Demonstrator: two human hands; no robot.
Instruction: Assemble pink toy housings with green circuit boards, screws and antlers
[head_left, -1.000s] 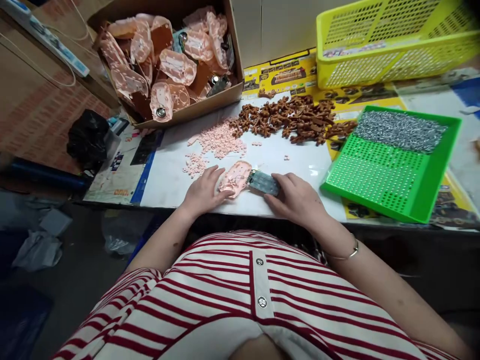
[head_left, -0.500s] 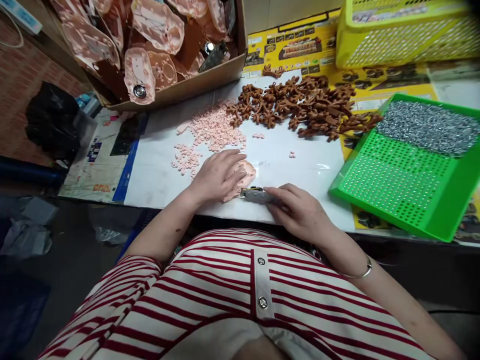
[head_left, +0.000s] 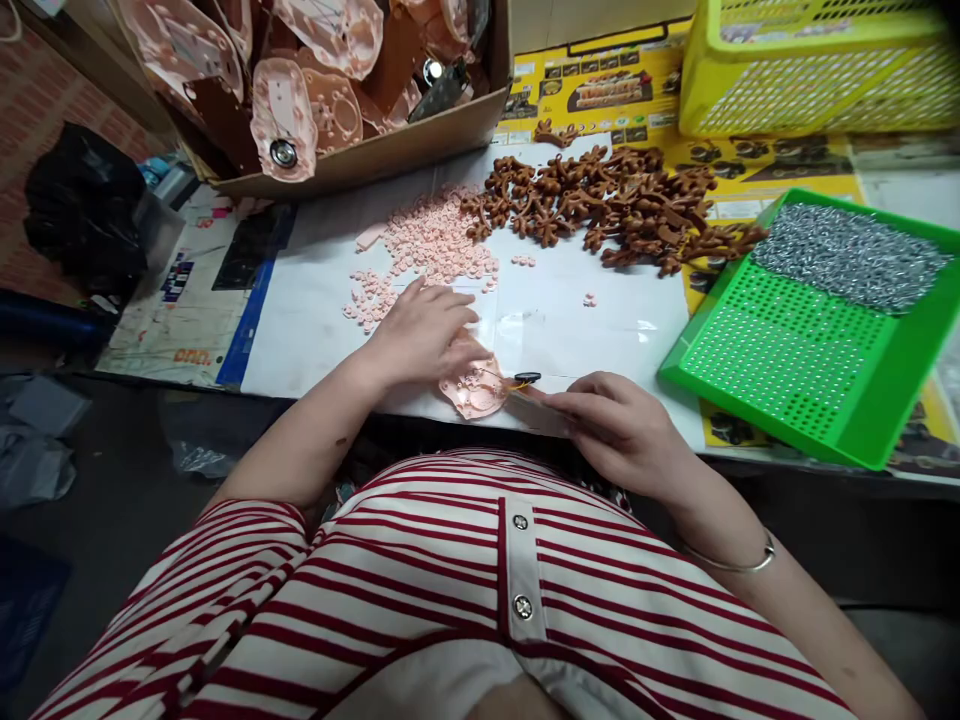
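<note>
A pink moulded plastic shell [head_left: 480, 388] lies at the table's front edge, its hollow side facing up. Over its far left side is my left hand [head_left: 424, 335], fingers stretched out, the thumb side touching the shell. To the right, my right hand [head_left: 626, 430] is closed on a thin wired part, seen nearly edge-on and mostly hidden by the fingers. A small black oval piece [head_left: 527, 377] and yellow wire show just beyond its fingertips, beside the shell.
Small pink pieces [head_left: 427, 240] are heaped beyond my left hand. Brown branched plastic parts [head_left: 600, 205] lie farther back. A green tray [head_left: 795, 365] holds metal screws on the right. Behind stand a cardboard box [head_left: 420, 145] of pink shells and a yellow basket [head_left: 810, 95].
My right hand has drawn slightly right and turned the part; its grey face no longer shows. My left hand has shifted a little left, exposing more of the shell, which now sits nearer the edge.
</note>
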